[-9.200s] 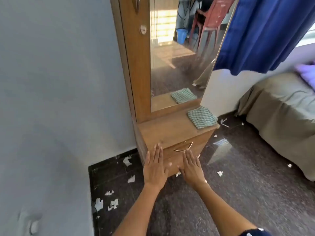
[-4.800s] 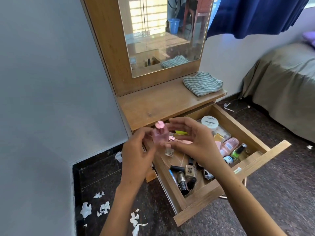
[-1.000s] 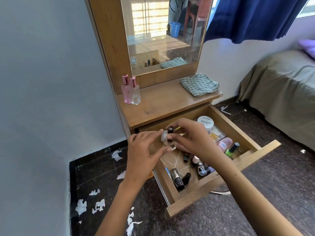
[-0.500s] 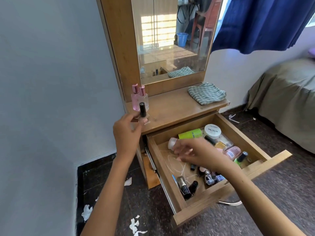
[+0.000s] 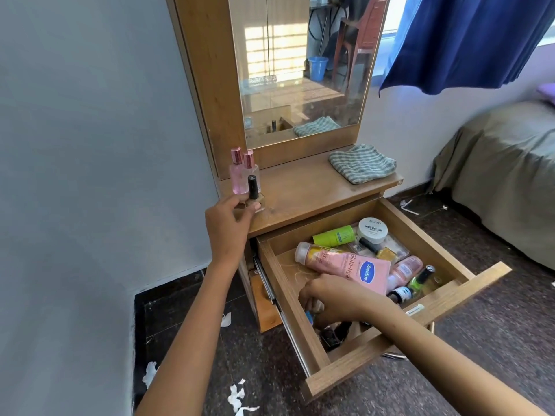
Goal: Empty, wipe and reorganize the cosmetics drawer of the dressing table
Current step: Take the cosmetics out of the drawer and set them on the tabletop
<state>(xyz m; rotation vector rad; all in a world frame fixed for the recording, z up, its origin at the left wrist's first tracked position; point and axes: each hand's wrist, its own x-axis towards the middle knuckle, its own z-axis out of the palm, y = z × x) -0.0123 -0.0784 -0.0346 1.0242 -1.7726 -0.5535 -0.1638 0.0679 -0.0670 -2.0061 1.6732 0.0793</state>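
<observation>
Emptying stage. Drawer point(image 5: 468, 280) pulled out, much still inside.

Left hand point(image 5: 229, 222) at the left front of the desk point(image 5: 306, 190), fingers pinched on the base of a small bottle point(image 5: 253, 192) with a black cap. Bottle upright, long axis vertical, cap up, just in front of two pink bottles point(image 5: 240, 172) standing together at the desk's left rear. Whether its base is fully down on the desk: cannot tell.

Right hand point(image 5: 336, 298) in the drawer's near left part, fingers curled down among small dark items; what they grip, if anything, is hidden.

To do it well: seat the bottle flat before letting go, close beside the pink pair but not knocking them; a narrow base tips easily. Keep the right side near the cloth point(image 5: 362, 163) free for bigger items.

Pink tube point(image 5: 345, 265) lies flat, long axis diagonal, cap toward the drawer's rear left. White jar point(image 5: 372, 229) and green tube point(image 5: 333, 235) at the rear.
</observation>
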